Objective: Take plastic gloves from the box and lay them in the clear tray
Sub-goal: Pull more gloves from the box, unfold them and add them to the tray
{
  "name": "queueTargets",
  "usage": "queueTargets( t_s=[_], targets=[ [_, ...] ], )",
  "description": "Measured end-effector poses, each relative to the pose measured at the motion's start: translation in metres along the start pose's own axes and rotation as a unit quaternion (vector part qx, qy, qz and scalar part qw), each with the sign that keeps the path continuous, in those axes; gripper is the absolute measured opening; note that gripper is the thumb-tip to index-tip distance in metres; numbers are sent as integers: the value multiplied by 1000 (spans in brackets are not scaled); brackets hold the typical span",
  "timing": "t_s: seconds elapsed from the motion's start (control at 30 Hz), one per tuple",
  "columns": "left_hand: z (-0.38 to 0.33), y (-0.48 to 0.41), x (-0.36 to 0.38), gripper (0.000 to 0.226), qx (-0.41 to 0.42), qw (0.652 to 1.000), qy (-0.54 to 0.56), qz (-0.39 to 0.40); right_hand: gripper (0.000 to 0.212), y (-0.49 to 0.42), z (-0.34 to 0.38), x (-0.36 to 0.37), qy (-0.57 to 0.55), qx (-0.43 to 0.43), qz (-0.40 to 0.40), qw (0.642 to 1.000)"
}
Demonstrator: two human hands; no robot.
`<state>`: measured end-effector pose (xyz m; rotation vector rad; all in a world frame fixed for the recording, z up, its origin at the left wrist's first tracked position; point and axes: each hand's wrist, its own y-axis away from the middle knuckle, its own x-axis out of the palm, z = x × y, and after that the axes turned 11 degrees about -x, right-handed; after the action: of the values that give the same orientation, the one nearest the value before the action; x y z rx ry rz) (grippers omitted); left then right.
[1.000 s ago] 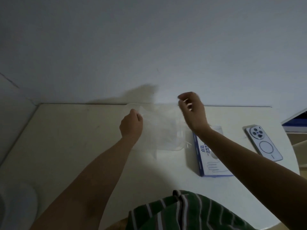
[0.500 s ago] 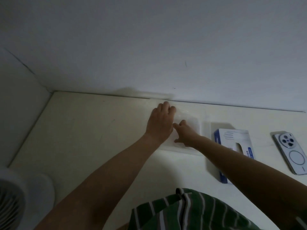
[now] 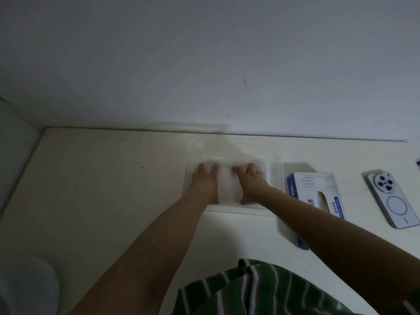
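Note:
A clear tray (image 3: 276, 176) lies on the cream table against the wall. Thin translucent plastic gloves (image 3: 228, 187) lie inside it, their far part spreading over the tray's back edge. My left hand (image 3: 204, 181) rests flat on the gloves on the tray's left side, fingers straight. My right hand (image 3: 251, 183) presses on them on the right side, fingers pointing toward the wall. The blue and white glove box (image 3: 316, 189) lies just right of the tray, partly behind my right forearm.
A white phone (image 3: 392, 198) lies face down right of the box. A pale round object (image 3: 27, 289) shows at the bottom left corner. The wall rises right behind the tray. My green striped shirt (image 3: 250, 292) fills the bottom middle.
One second ago both hands held a glove stretched in the air above the tray. They came down, and now both press flat on the gloves in the tray.

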<state>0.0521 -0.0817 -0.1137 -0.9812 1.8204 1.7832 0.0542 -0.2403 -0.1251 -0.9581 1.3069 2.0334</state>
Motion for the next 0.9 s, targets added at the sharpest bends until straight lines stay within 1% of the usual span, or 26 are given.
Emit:
queueTargets(
  t_s=[0.1,0.17,0.23,0.3,0.33,0.37,0.4,0.43,0.5,0.53,0.57,0.63,0.73,0.8,0.9],
  targets=[
    [0,-5,-1,110,-10,999,34,23,109,-3,1,4,13,3,-9,1000],
    [-1,-6,1,104,-16,999,47,20,111,-4,0,4,5,5,-10,1000],
    [-2,-4,3,94,-10,1000,7,1,112,-3,-1,3,8,-3,-6,1000],
    [-1,0,1,94,0,999,-28,-19,108,2,0,-3,-7,-7,-1,1000],
    [-1,3,-2,96,-1,999,-28,-29,102,6,1,-8,-20,-11,-2,1000],
    [-2,6,-6,93,-2,999,-26,-48,93,10,2,-13,-33,-18,-13,999],
    [-3,10,-11,83,-3,996,-23,-81,80,13,3,-20,-42,-32,-39,998],
    [-7,15,-16,69,0,992,-16,-128,65,19,3,-28,-50,-53,-83,994],
    [-17,26,-26,45,16,975,29,-221,37,30,3,-45,-64,-98,-185,976],
    [-26,33,-30,36,31,965,62,-254,27,38,0,-54,-73,-112,-233,963],
    [-34,38,-33,30,47,955,95,-276,20,44,-4,-62,-84,-119,-275,950],
    [-59,52,-37,22,85,940,141,-297,15,62,-20,-72,-106,-108,-337,929],
    [-102,72,-34,16,147,925,181,-301,16,89,-55,-71,-139,-46,-373,916],
    [-127,84,-27,16,198,922,183,-278,16,106,-79,-61,-162,5,-359,919],
    [-164,95,-9,17,263,930,162,-201,13,133,-112,-37,-158,71,-309,935]
  ],
)
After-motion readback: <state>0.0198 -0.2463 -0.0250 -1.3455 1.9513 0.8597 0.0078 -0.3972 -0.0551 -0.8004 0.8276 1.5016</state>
